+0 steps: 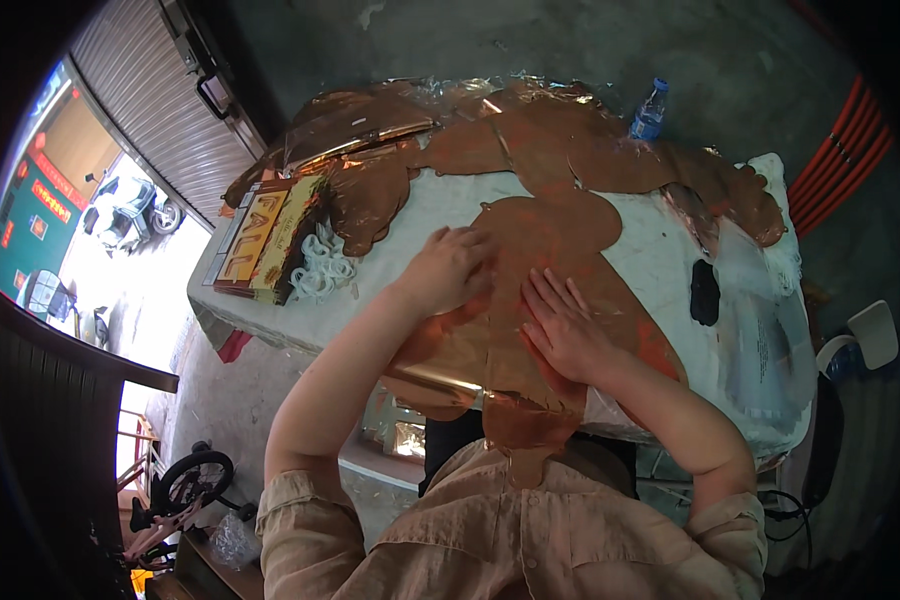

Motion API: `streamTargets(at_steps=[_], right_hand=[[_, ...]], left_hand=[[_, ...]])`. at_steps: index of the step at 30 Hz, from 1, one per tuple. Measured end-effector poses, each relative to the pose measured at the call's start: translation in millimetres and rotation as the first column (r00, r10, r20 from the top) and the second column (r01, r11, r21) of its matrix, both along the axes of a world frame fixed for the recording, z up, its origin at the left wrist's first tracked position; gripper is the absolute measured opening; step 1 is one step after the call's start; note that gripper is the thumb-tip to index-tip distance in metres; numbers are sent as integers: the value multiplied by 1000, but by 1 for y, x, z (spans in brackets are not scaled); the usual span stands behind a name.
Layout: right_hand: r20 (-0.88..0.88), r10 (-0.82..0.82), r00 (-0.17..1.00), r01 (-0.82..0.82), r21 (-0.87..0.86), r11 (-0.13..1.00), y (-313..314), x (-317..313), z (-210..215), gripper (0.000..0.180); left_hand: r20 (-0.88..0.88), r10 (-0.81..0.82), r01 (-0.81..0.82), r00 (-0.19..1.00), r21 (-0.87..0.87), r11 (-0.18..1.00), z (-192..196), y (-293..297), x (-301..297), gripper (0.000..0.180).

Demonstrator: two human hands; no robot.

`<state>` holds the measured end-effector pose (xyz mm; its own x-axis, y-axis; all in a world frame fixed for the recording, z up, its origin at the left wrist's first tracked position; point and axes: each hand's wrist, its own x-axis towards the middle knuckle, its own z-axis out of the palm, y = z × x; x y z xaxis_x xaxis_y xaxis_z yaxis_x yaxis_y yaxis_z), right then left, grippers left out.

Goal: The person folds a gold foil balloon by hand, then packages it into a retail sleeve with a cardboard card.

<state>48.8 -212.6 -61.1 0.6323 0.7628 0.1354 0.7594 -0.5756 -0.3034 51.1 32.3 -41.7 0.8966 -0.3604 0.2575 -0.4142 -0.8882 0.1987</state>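
A flat, shiny copper-coloured foil balloon point(530, 250) lies in front of me, its narrow end hanging over the near table edge against my shirt. My left hand point(455, 265) rests on its left part with bent fingers; the fingertips are partly blurred. To the right of it, my right hand point(570, 330) lies flat on the foil, palm down, fingers stretched out. Behind them, more flat copper foil balloons point(530, 135) are spread along the far side of the table.
On the white-covered table point(450, 200) stand a stack of printed packs point(265, 240) and white rings point(322, 265) at left. A water bottle point(650, 110) stands at the back. A black item point(704, 292) and clear plastic bags point(765, 340) lie at right.
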Motion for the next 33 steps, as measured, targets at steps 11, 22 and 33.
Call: streamTargets(at_steps=[11, 22, 33], right_hand=[[-53, -40, 998, 41, 5, 999, -3, 12, -3, 50], [-114, -359, 926, 376, 213, 902, -34, 192, 27, 20], [290, -459, 840, 455, 87, 886, 5, 268, -5, 20]], left_hand=[[68, -57, 60, 996, -56, 997, -8, -14, 8, 34], [81, -68, 73, 994, -63, 995, -6, -17, 6, 36], [90, -64, 74, 994, -108, 991, -6, -16, 7, 37]])
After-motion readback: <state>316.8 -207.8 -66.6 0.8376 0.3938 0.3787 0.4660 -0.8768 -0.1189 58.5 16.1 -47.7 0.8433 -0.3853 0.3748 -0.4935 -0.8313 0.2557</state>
